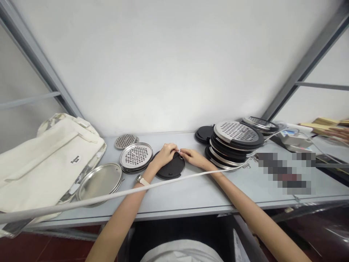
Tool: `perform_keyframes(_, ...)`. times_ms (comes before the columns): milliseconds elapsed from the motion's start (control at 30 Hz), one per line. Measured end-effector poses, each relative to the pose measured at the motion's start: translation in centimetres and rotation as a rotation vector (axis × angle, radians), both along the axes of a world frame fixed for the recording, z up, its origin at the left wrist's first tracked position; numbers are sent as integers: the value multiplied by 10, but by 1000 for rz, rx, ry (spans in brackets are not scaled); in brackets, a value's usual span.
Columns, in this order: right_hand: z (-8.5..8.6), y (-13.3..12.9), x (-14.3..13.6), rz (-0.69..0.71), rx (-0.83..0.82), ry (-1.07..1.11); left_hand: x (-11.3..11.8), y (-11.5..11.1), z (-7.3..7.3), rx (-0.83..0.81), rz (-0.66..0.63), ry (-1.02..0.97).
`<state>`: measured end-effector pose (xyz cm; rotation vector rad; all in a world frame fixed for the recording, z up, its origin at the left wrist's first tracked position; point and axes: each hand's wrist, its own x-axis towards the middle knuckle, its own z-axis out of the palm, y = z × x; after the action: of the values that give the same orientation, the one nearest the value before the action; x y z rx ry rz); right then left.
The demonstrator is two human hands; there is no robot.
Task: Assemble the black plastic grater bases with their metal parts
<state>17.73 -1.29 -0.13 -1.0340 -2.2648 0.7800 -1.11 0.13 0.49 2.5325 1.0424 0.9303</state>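
Observation:
A round black lid lies flat on the table in front of me, with a small knob-like spot near its front edge. Over its far right edge my left hand and my right hand meet, fingertips almost touching. Both are closed in a pinch on a small shiny metal ring; its exact form is partly hidden by the fingers. To the left is a short stack of round metal grater plates, and nearer me, plain round metal plates.
Round graters with black rims stand in a tall stack on the right, beside another black lid. Small metal rings lie near it. A pale cord crosses before my forearms. A cream bag fills the left; another person's hand shows far right.

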Motion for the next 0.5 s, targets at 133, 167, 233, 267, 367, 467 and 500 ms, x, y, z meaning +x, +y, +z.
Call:
perform_keyframes(133, 0, 0, 0, 0, 10, -6, 0, 4, -2, -19, 2, -10)
perform_keyframes(167, 0, 0, 0, -2, 12, -12, 0, 4, -2, -22, 4, -11)
perform_keyframes(233, 0, 0, 1, -6, 13, -23, 1, 4, -2, -25, 7, -9)
perform_keyframes(267, -1, 1, 1, -7, 13, -28, 1, 4, -1, -25, 9, -9)
perform_keyframes(367, -2, 3, 3, -10, 14, -38, 1, 2, 1, -21, 27, -5)
perform_keyframes(467, -3, 5, 4, -15, 24, -44, 0, 1, 3, -26, 44, 2)
perform_keyframes(500, -3, 5, 5, -17, 27, -47, 0, 0, 3, -29, 45, 4)
